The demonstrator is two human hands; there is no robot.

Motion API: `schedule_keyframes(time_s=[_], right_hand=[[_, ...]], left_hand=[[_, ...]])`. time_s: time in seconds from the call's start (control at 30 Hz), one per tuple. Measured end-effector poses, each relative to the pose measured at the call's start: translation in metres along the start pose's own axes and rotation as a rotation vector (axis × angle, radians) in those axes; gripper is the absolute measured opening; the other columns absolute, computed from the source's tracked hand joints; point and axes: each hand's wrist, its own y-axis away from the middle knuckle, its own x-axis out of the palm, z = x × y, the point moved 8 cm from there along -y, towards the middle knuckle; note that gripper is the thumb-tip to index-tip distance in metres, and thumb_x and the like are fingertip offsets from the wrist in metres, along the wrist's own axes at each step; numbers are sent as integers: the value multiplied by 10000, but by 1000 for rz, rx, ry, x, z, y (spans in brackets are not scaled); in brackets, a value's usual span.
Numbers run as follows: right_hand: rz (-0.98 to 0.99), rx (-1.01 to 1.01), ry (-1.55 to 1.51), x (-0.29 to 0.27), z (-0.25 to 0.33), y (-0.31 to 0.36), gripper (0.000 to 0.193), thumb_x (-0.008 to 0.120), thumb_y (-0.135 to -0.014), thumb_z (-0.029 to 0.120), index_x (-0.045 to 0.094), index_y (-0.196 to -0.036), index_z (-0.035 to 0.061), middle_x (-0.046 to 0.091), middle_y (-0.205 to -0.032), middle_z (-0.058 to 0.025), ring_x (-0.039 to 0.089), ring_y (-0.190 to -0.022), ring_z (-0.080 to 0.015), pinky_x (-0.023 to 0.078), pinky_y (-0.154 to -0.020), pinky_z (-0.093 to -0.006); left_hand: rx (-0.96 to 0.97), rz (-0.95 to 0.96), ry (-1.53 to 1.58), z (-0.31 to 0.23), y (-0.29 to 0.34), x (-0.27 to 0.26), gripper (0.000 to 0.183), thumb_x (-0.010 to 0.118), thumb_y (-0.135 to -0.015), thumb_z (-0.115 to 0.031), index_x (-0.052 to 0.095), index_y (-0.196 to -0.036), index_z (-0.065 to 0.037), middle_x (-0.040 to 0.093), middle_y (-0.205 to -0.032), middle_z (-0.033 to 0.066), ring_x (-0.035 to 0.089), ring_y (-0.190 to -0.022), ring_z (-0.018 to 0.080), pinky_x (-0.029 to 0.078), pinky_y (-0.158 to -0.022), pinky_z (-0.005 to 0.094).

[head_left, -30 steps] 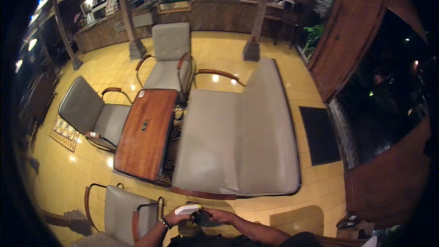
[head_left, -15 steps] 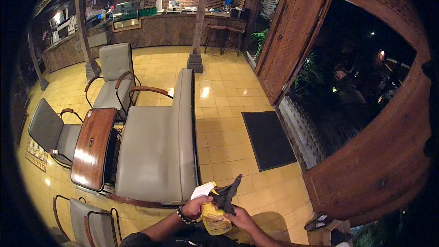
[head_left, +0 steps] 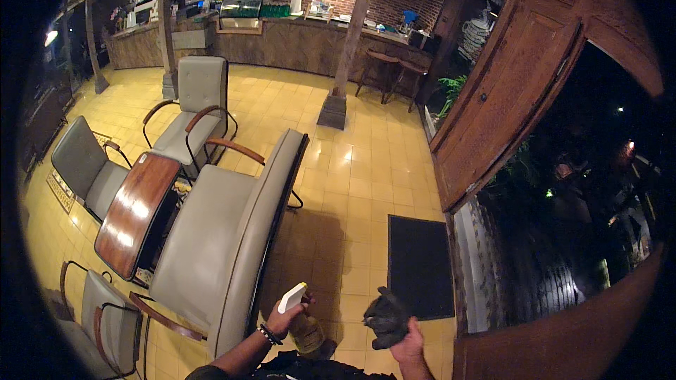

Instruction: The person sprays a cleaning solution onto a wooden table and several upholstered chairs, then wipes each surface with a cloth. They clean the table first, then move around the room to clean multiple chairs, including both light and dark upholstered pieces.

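your left hand [head_left: 282,319] closed around a yellowish plastic spray bottle [head_left: 308,335] with white trigger head, between six and seven o'clock, your right hand [head_left: 409,344] clutching a crumpled dark-grey cloth [head_left: 386,319], between five and six, a long grey-beige padded sofa [head_left: 204,231] at eight

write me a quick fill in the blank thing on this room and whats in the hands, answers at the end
The white-headed spray bottle is in the ____, and the dark cloth is in the right hand.
The floor tiles are coloured ____.
Around the wooden table, ____ grey armchairs are visible.

Missing words: left hand; yellow; three.
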Motion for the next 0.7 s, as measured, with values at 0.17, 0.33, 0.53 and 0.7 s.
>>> schedule_keyframes(time_s=[0.17, 0.33, 0.53, 0.7], right_hand=[[282, 8, -66, 47, 76, -68, 813, 800, -883, 416, 421, -1524, 90, 595, -1399, -163, 630, -1195, -370, 548, -989, -609], [-96, -45, 360, -11, 105, -211, 513, 731, -892, 51, 553, -1373, 67, 662, -1292, -126, 672, -1133, -338, 585, -953, -523], [-91, 251, 72, -29, 153, -412, 434, 608, -858, 242, 671, -1207, -8, 736, -1125, -173, 708, -1051, -361, 566, -969, -507], [-22, 356, 274, 17, 194, -566, 487, 599, -803, 203, 651, -1230, -26, 730, -1149, -164, 705, -1047, -355, 553, -1002, -459]], left_hand=[[-16, -99, -210, -30, -83, 22, 513, 732, -965, -244, 558, -1392, -19, 713, -1163, 81, 657, -1076, 161, 541, -879, 315], [69, -283, -572, -29, -197, 29, 482, 765, -953, -313, 625, -1317, -31, 733, -1053, 112, 694, -964, 180, 559, -855, 351], [26, -484, -442, -49, -339, 21, 488, 776, -949, -280, 612, -1337, -35, 692, -1007, 45, 678, -885, 144, 575, -802, 319], [259, -590, -485, -130, -421, 15, 528, 824, -897, -215, 578, -1331, -43, 643, -1214, 77, 611, -1067, 161, 517, -919, 326]])
